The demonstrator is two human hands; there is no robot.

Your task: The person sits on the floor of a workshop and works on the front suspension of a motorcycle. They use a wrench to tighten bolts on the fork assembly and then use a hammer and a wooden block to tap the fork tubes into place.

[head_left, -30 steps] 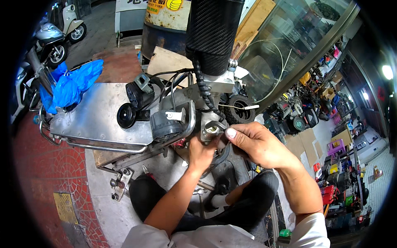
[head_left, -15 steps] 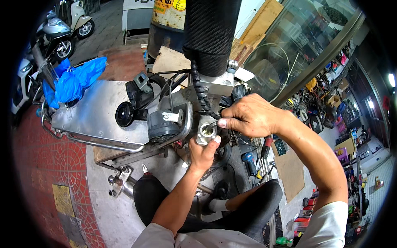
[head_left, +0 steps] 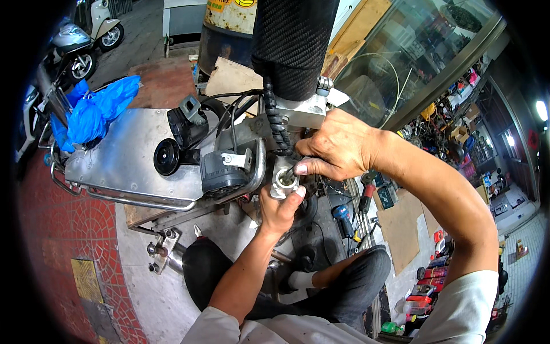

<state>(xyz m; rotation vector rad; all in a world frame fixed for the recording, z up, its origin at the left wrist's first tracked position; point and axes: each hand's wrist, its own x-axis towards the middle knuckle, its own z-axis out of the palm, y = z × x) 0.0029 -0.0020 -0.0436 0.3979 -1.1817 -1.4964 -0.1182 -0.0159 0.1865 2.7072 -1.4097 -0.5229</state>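
Left hand (head_left: 279,211) grips a silver metal block with a round hole (head_left: 278,191), near a black woven tube (head_left: 294,51); right hand (head_left: 337,150) pinches a thin dark piece (head_left: 290,172) there — best hold the block still.

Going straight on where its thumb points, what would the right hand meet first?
Most likely the silver metal fitting with a round opening, gripped by the left hand; its rim sits close by the thumb tip of the right hand. Depth is unclear, so they may already touch.
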